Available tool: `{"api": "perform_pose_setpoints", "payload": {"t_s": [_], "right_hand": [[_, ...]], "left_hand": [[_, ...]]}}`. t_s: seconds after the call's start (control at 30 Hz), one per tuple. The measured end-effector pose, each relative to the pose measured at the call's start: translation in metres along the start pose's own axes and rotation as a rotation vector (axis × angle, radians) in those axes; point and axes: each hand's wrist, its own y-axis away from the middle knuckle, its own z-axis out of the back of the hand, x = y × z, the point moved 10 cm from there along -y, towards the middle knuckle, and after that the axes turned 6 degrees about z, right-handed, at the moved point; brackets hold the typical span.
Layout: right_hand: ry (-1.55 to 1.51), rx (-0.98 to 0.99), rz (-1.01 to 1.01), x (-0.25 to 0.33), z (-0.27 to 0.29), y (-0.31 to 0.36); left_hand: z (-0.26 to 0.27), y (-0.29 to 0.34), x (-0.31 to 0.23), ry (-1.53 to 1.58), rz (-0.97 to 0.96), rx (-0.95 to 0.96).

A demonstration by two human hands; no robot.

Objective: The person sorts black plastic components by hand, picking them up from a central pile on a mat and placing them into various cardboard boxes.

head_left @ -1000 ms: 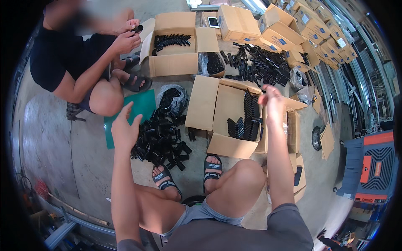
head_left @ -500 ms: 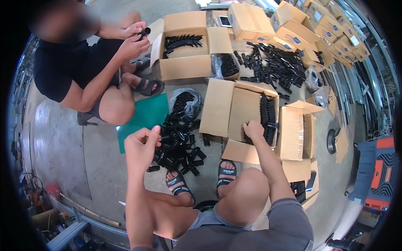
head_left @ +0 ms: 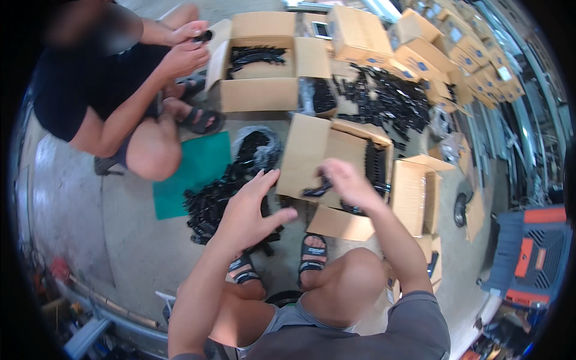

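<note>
The blurred right hand [head_left: 349, 185] is gripping a black part [head_left: 315, 191], one end hidden, in front of a cardboard box [head_left: 303, 150]; the wide-open left hand [head_left: 252, 211] is hiding some of a black pile [head_left: 207, 204].

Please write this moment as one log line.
left hand: open | right hand: holds black part | nearby: open carton, black pile, green sheet

floor [head_left: 129, 246]: grey, concrete-like, with glare at left. right side: long metal lengths [head_left: 533, 120] along the edge, grey-and-orange case [head_left: 531, 255] on the floor. upper right: stacked cartons [head_left: 486, 66]. lower left: metal bar [head_left: 89, 339], thin pole [head_left: 114, 307]. lighting: bright.
</note>
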Motion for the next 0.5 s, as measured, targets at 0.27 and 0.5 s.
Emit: {"api": "perform_pose_setpoints", "payload": {"t_s": [0.27, 0.5], "right_hand": [[-0.172, -0.068, -0.050, 0.016, -0.018, 0.006], [1.283, -0.106, -0.633, -0.211, 0.167, 0.088]], "left_hand": [[-0.048, 0.016, 0.023, 0.205, 0.376, 0.367], [-0.018, 0.031, 0.058, 0.373, 0.563, 0.254]]}}
